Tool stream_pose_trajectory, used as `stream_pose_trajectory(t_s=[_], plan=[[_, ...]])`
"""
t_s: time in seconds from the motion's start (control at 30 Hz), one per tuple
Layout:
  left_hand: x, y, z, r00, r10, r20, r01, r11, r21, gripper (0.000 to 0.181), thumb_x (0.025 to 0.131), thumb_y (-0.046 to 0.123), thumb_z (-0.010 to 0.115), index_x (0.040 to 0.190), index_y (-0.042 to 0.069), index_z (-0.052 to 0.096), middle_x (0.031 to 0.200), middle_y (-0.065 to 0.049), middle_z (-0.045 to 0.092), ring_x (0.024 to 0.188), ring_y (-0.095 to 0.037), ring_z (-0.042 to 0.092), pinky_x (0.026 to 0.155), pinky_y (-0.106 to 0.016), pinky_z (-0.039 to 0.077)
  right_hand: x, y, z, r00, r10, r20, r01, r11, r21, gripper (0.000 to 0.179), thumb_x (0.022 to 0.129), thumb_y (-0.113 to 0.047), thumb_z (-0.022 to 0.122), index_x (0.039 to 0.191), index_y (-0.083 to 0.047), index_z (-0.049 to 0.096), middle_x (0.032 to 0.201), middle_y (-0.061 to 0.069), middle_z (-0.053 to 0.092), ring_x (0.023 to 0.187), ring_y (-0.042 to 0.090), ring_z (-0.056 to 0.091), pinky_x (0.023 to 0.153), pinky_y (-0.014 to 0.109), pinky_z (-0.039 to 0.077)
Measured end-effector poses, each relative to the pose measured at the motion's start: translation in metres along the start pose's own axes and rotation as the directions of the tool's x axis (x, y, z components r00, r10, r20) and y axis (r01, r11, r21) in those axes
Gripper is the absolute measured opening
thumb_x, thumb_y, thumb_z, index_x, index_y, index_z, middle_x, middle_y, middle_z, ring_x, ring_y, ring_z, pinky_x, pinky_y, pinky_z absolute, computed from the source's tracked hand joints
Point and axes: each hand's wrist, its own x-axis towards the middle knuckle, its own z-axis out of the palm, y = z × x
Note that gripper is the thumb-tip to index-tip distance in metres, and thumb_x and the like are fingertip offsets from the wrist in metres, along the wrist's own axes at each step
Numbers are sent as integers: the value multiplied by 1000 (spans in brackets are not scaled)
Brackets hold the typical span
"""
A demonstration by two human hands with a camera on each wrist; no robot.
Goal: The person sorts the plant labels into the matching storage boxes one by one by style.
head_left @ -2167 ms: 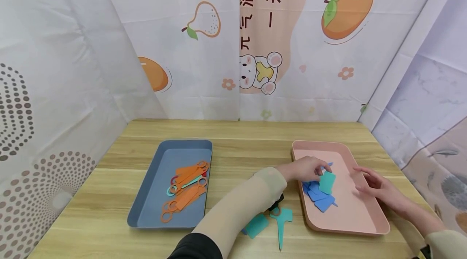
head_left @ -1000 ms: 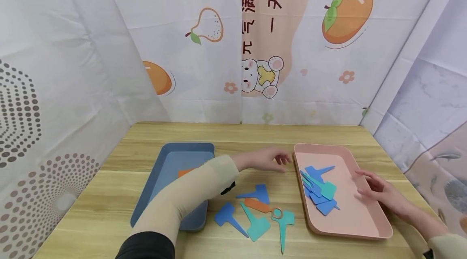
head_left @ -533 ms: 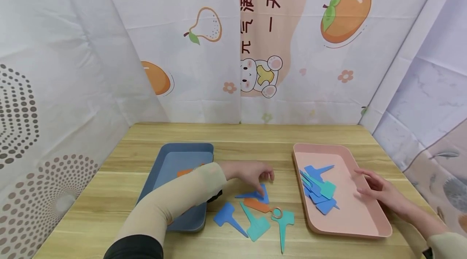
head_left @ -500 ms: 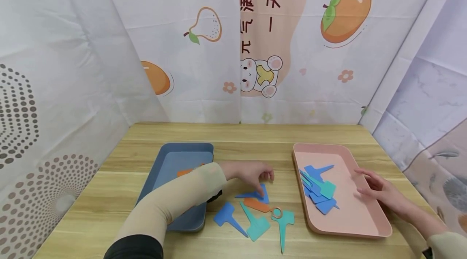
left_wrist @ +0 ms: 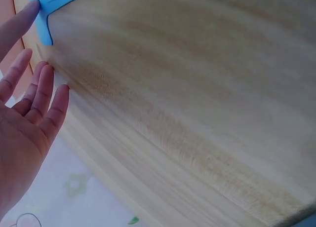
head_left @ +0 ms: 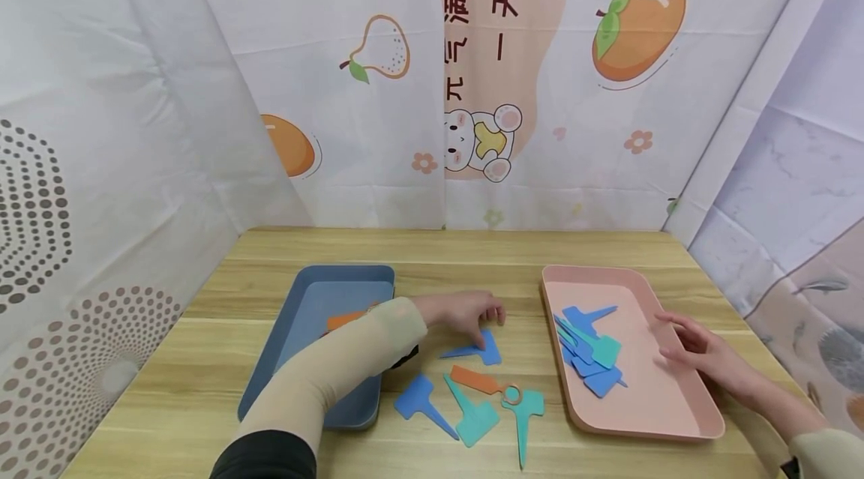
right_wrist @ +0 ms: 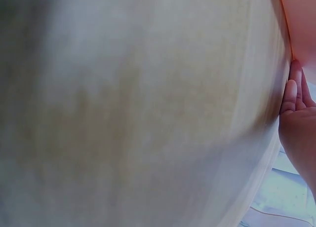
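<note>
In the head view my left hand (head_left: 469, 312) is over the middle of the table, its thumb touching a blue T-shaped plant label (head_left: 490, 348). The left wrist view has the thumb tip on that same blue label (left_wrist: 47, 10), the other fingers extended and apart from it. My right hand (head_left: 702, 351) rests at the right wall of the pink tray (head_left: 664, 408), fingers loosely extended. Nearer the front lie another blue label (head_left: 418, 393), a teal label (head_left: 478, 423), a second teal one (head_left: 529, 404) and an orange tag (head_left: 475, 379) with a ring end.
Several blue and teal labels (head_left: 606, 350) are heaped at the pink tray's left side. A blue-grey tray (head_left: 344, 276) stands at the left, with orange pieces (head_left: 346, 319) partly hidden by the left forearm. A printed curtain (head_left: 405, 202) hangs behind the table.
My left hand has left the pink tray, where a teal label now lies, and moved back left. The blue label under its thumb has shifted slightly away from the orange tag. The right hand has stayed put.
</note>
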Motion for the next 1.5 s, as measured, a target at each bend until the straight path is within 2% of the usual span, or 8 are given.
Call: stream_pose_trajectory(t_s=[0.23, 0.37, 0.47, 0.7, 0.8, 0.97, 1.13, 1.5], plan=[[0, 0, -1, 997, -49, -52, 47, 998, -48, 41, 77, 24, 84, 106, 11, 59, 89, 2, 55, 80, -8, 49, 73, -20, 42, 0, 1, 0, 1000, 11, 14, -11, 1000, 9, 54, 94, -1, 60, 144, -7, 41, 119, -29, 51, 104, -11, 49, 78, 13, 43], [0, 6, 0, 996, -84, -9, 84, 995, 57, 50, 70, 30, 89, 104, 14, 55, 84, 4, 51, 75, -9, 45, 67, -21, 40, 0, 2, -1, 1000, 12, 9, -12, 1000, 13, 54, 94, -1, 60, 144, -7, 41, 119, -30, 50, 105, -12, 49, 78, 13, 43], [2, 9, 0, 998, -59, 35, 55, 993, 102, 50, 70, 21, 90, 105, 16, 55, 90, 5, 52, 81, -9, 47, 72, -19, 40, 0, 2, -1, 1000, 10, 9, -10, 1000, 18, 54, 94, 0, 61, 144, -6, 41, 118, -29, 51, 104, -11, 49, 78, 13, 43], [4, 12, -1, 998, 13, 64, -12, 1000, -21, 46, 73, -1, 84, 108, 12, 57, 99, 3, 55, 90, -11, 51, 79, -17, 41, -1, 3, 1, 1000, -1, 13, 1, 1000, 31, 54, 93, 1, 61, 143, -4, 41, 118, -27, 53, 104, -10, 50, 79, 13, 44], [4, 13, 1, 999, 11, 46, -10, 1000, -16, 47, 73, 9, 87, 109, 11, 58, 101, 3, 55, 93, -10, 52, 81, -17, 41, -1, 2, 1, 1000, -3, 11, 3, 1000, 25, 54, 93, 0, 61, 144, -4, 41, 118, -29, 52, 105, -11, 49, 79, 12, 43], [4, 14, 4, 998, -59, 6, 58, 992, 110, 52, 68, 32, 90, 104, 15, 58, 99, 5, 52, 90, -8, 49, 78, -17, 41, 0, 2, 1, 1000, -1, 6, 1, 1000, 28, 54, 93, 1, 61, 144, -4, 41, 119, -29, 51, 105, -11, 49, 79, 12, 43], [5, 16, 5, 994, -109, -5, 109, 981, 160, 49, 68, 36, 90, 96, 18, 55, 92, 8, 49, 84, -7, 46, 74, -17, 39, 0, 1, 0, 1000, 12, 9, -12, 1000, 23, 55, 93, -1, 61, 144, -6, 41, 119, -29, 52, 105, -12, 49, 78, 13, 43], [5, 20, 0, 998, -23, 57, 27, 996, -87, 39, 79, -4, 77, 105, 12, 52, 91, 2, 54, 79, -10, 49, 70, -18, 42, 0, 0, 1, 1000, 24, 9, -24, 999, 25, 54, 94, -1, 61, 144, -6, 41, 118, -30, 51, 104, -12, 49, 78, 14, 44]])
